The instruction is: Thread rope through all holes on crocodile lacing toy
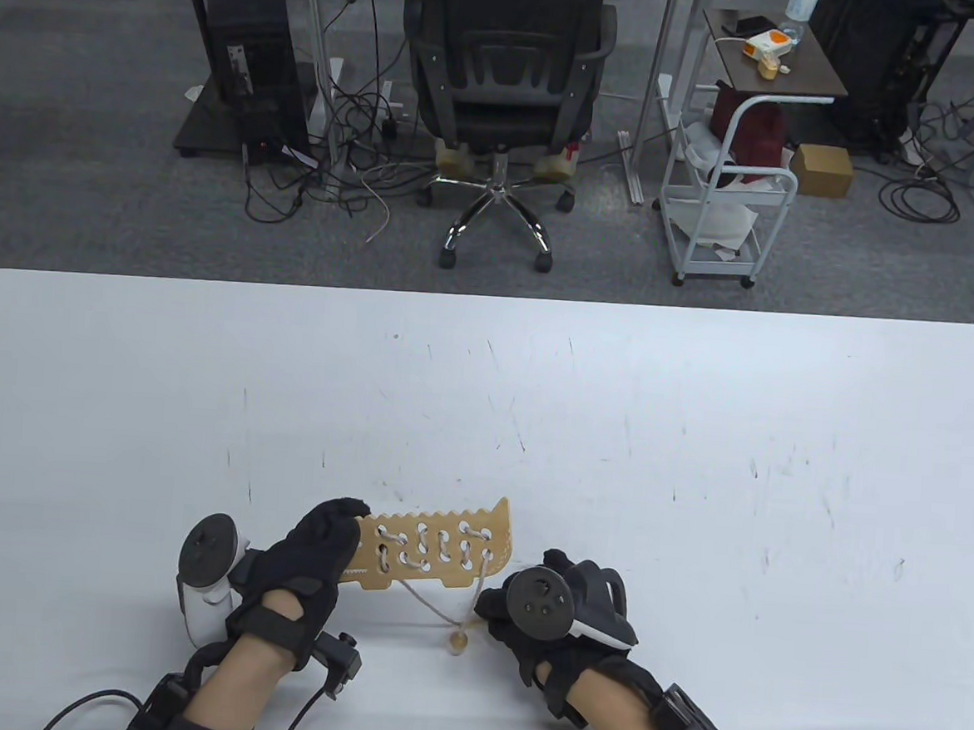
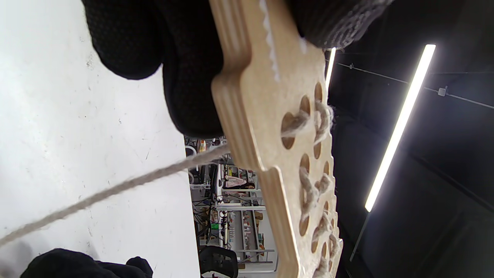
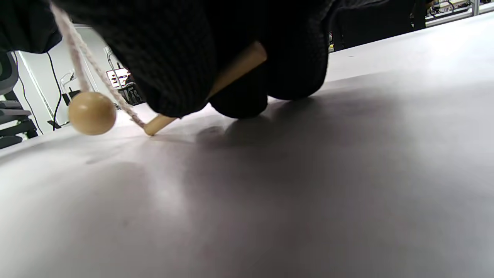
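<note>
your left hand [image 1: 306, 565] gripped the toy's [image 1: 441, 549] left end, its long axis running rightward toward your right hand [image 1: 548, 623], which pinched the needle [image 3: 235, 69] just beside the toy's near edge.

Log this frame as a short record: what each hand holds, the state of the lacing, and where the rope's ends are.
left hand: grips one end of the board, lifted off the table
right hand: holds the wooden needle, tip on the table
lacing: rope woven through many holes; whether all, cannot tell
bead: hangs on the rope just above the table, between the hands
</note>
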